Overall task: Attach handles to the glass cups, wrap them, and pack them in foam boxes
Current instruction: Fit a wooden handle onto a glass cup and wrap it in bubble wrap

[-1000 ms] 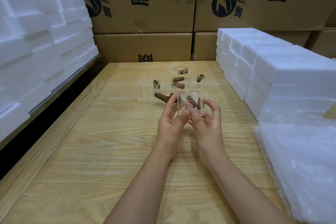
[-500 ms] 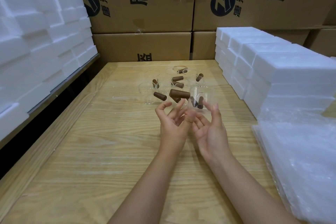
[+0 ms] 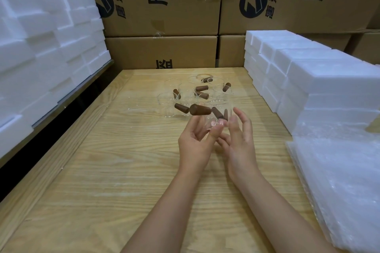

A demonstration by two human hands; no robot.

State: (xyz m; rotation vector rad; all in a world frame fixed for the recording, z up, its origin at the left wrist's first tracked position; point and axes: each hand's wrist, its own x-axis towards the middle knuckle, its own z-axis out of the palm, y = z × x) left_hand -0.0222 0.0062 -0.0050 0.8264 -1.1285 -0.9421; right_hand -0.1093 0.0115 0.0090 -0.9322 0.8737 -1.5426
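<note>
A clear glass cup [image 3: 218,116] hangs above the wooden table [image 3: 115,170], between my two hands. A brown wooden handle [image 3: 200,110] sticks out from its left side, and two more brown handles lie inside it. My left hand [image 3: 195,142] holds the cup from below, thumb at its base and curled fingers under the handle. My right hand [image 3: 240,139] has spread, fairly straight fingers whose tips touch the cup's right side. Behind them stands a cluster of several more glass cups [image 3: 191,93] with loose brown handles in and among them.
Stacked white foam boxes [image 3: 312,80] line the table's right side, and more foam boxes [image 3: 41,47] fill a shelf on the left. A pile of clear bubble wrap sheets [image 3: 341,181] lies at the right front. Printed cardboard cartons [image 3: 160,6] form the back wall.
The cup has turned in my hands, so its handle swung from the far left to above my left fingers. My right hand's grip loosened to straighter fingers.
</note>
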